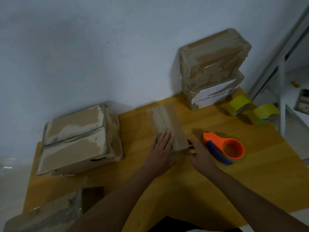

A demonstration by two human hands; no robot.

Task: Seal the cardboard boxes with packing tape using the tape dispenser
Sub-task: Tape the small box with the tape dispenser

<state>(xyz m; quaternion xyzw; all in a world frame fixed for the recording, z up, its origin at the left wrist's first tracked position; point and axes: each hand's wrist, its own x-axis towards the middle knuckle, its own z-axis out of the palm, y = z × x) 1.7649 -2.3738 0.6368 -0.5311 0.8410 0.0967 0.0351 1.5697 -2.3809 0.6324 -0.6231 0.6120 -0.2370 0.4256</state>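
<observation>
While flat, both hands (163, 146) on box (167, 124)

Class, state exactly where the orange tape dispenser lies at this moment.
In the head view the tape dispenser lies on the wooden table, just right of the right hand and the small box.

Single head-worn wide-angle view; it looks forward and steeply down onto the tabletop (167, 190) from above its near edge; both forearms enter from the bottom of frame; the wall (83, 47) fills the upper half; straight edges bow toward the frame's borders.
</observation>
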